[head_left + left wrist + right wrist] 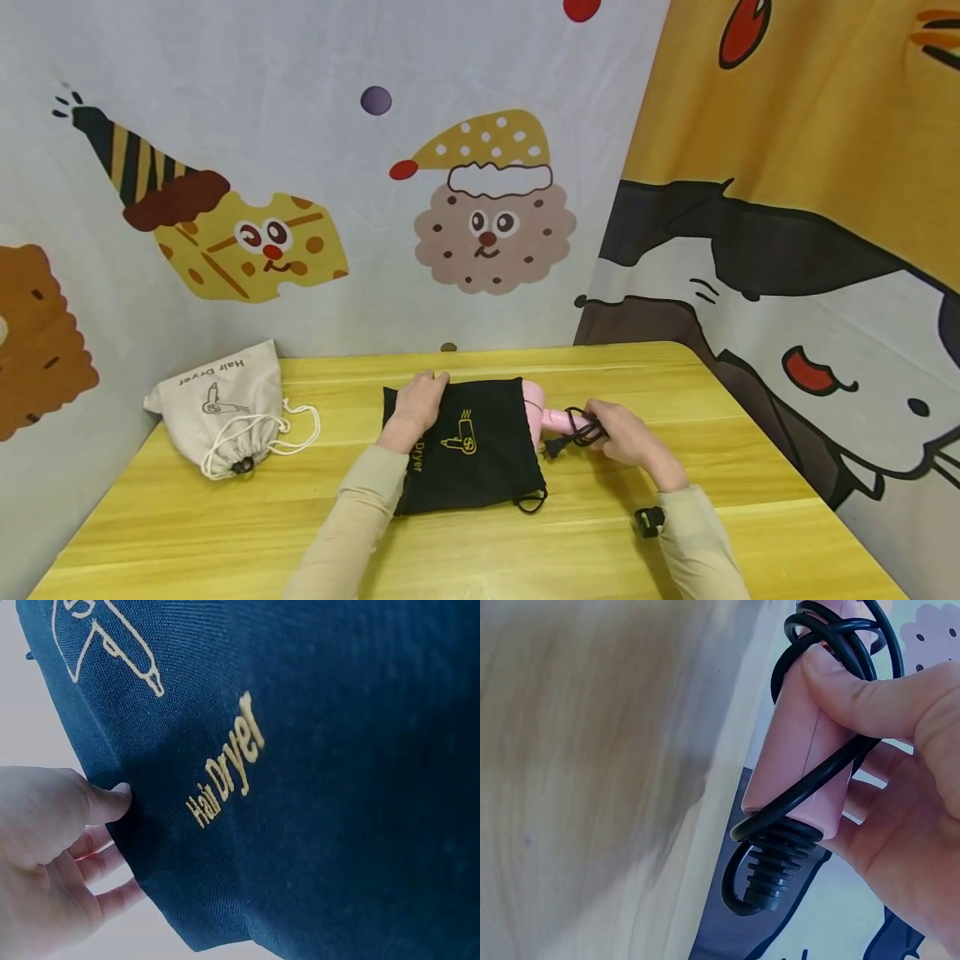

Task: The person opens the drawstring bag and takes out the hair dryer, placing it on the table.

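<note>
A black drawstring bag with a gold dryer drawing and the words "Hair Dryer" lies in the middle of the yellow table. My left hand pinches its far left edge, thumb on top and fingers under the cloth. A pink hair dryer sticks out of the bag's right side, its head hidden inside. My right hand grips the pink handle, with the thumb pressing the coiled black cord against it.
A beige drawstring bag, also marked "Hair Dryer", lies at the table's far left with its white cords loose. Cartoon-printed curtains stand close behind and to the right. The table's right edge is near my right hand.
</note>
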### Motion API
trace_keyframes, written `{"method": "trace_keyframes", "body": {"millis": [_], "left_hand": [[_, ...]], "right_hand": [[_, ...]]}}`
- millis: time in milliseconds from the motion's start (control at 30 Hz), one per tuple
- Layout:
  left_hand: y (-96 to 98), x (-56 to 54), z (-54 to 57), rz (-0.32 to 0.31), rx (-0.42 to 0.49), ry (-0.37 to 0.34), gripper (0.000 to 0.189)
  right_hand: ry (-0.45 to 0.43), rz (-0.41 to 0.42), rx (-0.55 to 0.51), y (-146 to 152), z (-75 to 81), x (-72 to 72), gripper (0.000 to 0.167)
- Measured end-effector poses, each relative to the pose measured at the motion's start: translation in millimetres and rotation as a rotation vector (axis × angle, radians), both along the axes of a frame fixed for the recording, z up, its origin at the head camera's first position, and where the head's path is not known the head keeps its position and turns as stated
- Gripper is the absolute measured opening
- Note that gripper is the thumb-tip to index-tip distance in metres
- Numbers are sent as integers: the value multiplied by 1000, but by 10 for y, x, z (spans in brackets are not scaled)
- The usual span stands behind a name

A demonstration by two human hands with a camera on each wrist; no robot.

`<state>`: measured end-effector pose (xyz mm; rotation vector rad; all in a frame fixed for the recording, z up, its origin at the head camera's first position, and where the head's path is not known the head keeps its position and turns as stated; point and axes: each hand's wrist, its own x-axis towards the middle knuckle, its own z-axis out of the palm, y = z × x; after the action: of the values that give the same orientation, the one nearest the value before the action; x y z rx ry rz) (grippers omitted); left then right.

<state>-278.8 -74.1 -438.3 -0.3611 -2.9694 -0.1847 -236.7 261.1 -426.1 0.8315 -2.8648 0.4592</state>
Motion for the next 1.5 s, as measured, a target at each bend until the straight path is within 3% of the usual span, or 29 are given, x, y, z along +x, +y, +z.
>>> {"method": "trace_keyframes", "body": {"millis": [400,600,700,867,967,1100,1267,1500], "left_hand": [[-18,15,-9,2,13,3,32],[61,85,35,13,-22,-5,29],[152,197,99,46,-56,-42,36],[326,520,258,103,-62,-129,31],[409,716,341,128,-50,-237,32],[478,906,362,154,-63,-357,45],[516,982,283,187,-100,-371,61],[507,954,152,179,-106,-279,70]], "right_hand": [[74,-64,-17,124,40,10,38],[81,-104,-26,149,41,11,37],[88,-121,-31,156,35,9,36],[104,-146,-48,181,28,10,34],[101,-166,-54,196,34,10,32],[90,-188,-59,216,47,9,31],[70,-235,-83,239,55,24,32],[48,-339,-123,307,39,31,30]]}}
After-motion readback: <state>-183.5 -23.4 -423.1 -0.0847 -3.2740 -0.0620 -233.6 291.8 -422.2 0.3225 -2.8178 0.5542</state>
